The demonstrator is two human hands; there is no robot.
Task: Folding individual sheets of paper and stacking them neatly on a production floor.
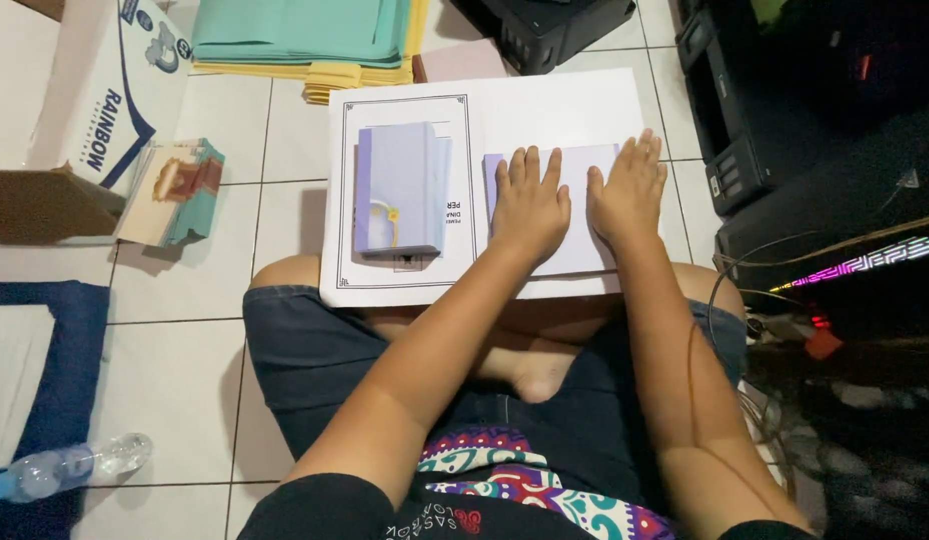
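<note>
Left hand, right hand flat on lilac sheet.

Even indoor light, sharp focus; right of my white sheet the view goes dim, shadowed.

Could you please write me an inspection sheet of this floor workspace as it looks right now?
Surface: white tiled floor; large white sheet lies across the person's knees.
Job's things: pale lilac sheet under both palms; lilac booklet stack to its left, apart.
Clutter: cardboard box, card bundle, green and yellow paper pile, plastic bottle, blue cloth.
Grips: left hand and right hand flat, fingers spread, holding nothing.
Cables: thin wires at right by the knee.
Surroundings: black printers at top and right.
</note>
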